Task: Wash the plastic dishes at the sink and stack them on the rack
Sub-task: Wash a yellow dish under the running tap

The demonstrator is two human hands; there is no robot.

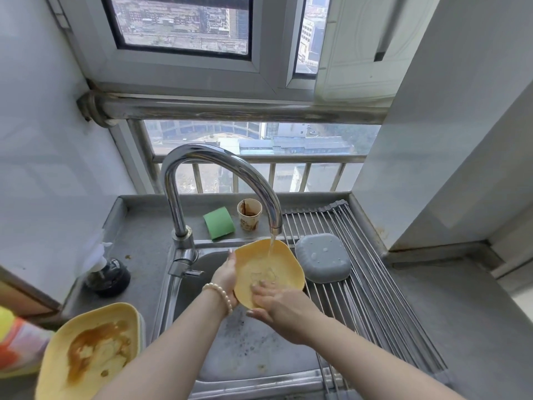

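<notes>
I hold a yellow plastic plate [277,262] tilted over the sink [245,342], under water running from the tap [219,163]. My left hand [226,277] grips the plate's left edge from behind. My right hand [277,301] lies with straight fingers pressed on the plate's inner face. A grey plastic dish [323,256] sits upside down on the wire rack [375,284] to the right. A dirty yellow plate [92,350] with brown smears lies on the counter at the lower left.
A green sponge [219,222] and a stained paper cup [249,213] stand behind the sink. A dark soap dispenser [108,274] sits at the left. The steel counter [461,327] stretches to the right of the rack, and a window railing runs behind.
</notes>
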